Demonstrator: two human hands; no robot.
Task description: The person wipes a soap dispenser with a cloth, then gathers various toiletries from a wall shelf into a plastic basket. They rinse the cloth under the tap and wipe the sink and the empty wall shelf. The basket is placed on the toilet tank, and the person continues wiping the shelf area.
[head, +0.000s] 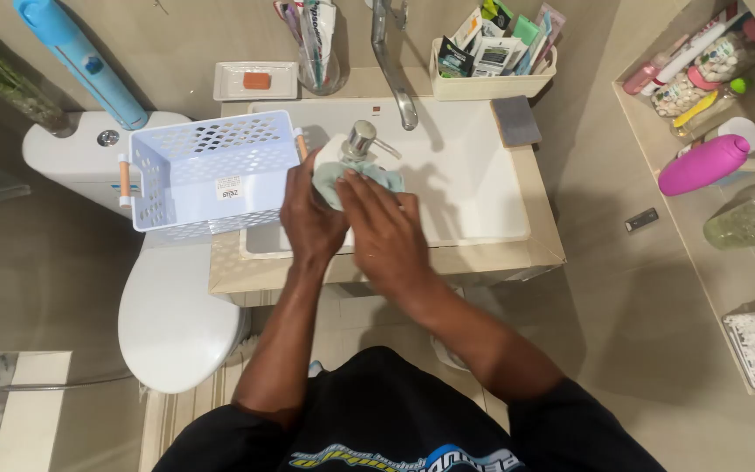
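A white soap dispenser bottle with a chrome pump top is held over the white sink. My left hand grips the bottle from the left side. My right hand presses a pale blue-green cloth against the bottle's front. Most of the bottle's body is hidden behind the cloth and my hands.
An empty pale blue perforated basket sits on the sink's left edge, next to the white toilet. A chrome tap, a soap dish, a glass with toothbrushes, a cream caddy and a grey sponge line the back. A shelf with a pink bottle stands at right.
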